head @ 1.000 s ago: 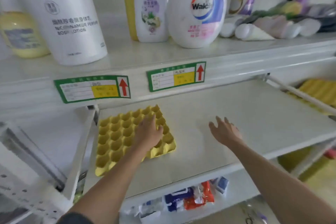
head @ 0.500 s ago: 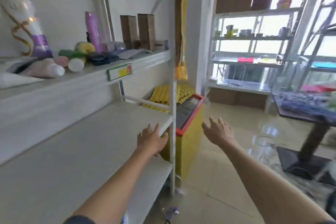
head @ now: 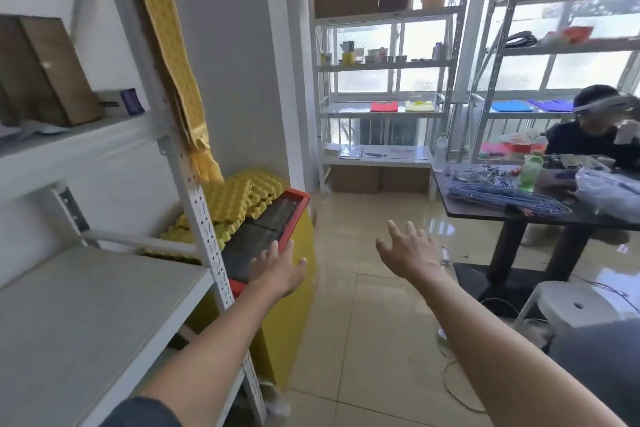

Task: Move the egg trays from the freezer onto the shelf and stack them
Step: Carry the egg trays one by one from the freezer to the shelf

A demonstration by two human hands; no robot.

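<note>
Fingers [head: 270, 258] of both hands are spread wide, empty. Reaching left past the shelf post [head: 204, 218], I could topple the egg trays [head: 239, 198], seemingly loosely heaped on the freezer [head: 287, 291].

I see open tiled floor [head: 363, 288] ahead and to the right of the freezer [head: 277, 315]; both my hands are empty and spread, with nothing between them. The shelf's perforated upright [head: 204, 218] stands just left of the freezer lid, partly in front of the yellow egg trays [head: 239, 198]. Far right, a dark counter [head: 519, 215] and a white stool [head: 571, 302] narrow the passage.
</note>
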